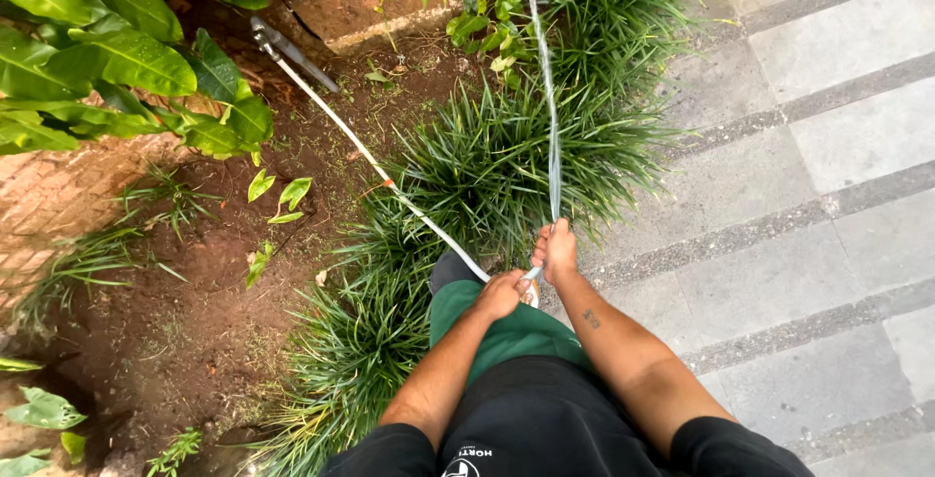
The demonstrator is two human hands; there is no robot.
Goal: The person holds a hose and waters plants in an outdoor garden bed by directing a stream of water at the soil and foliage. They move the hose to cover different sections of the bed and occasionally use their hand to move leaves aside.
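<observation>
A thin white hose (pixel 360 149) runs from a tap fitting (pixel 265 41) at the upper left, across bare soil, down to my hands. My left hand (pixel 504 294) is closed around the hose low in the view. My right hand (pixel 556 248) grips the hose's end just to the right and above, thumb over the outlet. A narrow water jet (pixel 548 88) shoots from it up the frame over clumps of dark grass-like plants (pixel 506 161). My green trousers and black shirt fill the bottom centre.
Broad-leaved shrubs (pixel 117 58) crowd the upper left above a brick edging (pixel 49 195). Reddish bare soil (pixel 195 302) lies on the left. Grey stone paving slabs (pixel 808 195) with dark joints cover the right side.
</observation>
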